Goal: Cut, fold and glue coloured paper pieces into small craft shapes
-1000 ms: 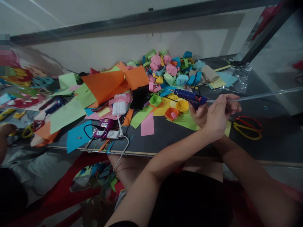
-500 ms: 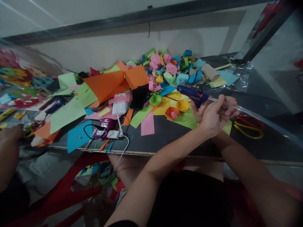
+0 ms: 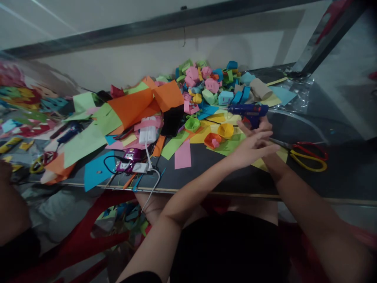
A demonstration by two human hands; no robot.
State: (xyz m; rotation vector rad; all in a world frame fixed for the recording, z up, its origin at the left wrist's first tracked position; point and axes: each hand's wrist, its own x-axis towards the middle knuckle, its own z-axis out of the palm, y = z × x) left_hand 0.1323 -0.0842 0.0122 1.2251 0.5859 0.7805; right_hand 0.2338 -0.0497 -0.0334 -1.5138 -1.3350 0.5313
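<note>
At two o'clock from mid-view our right hand's [image 3: 264, 126] fingers grasp the blue glue gun [image 3: 249, 111] — our left hand [image 3: 250, 149] loose, apparently empty — while heaped paper pieces [image 3: 209, 84] at one o'clock look folded, and the pale green sheet [image 3: 85, 142] at nine lies unfolded.

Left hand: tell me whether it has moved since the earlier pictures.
Yes. The left hand has shifted toward the person's left, farther from the red-and-yellow-handled scissors, which have stayed put.
</note>
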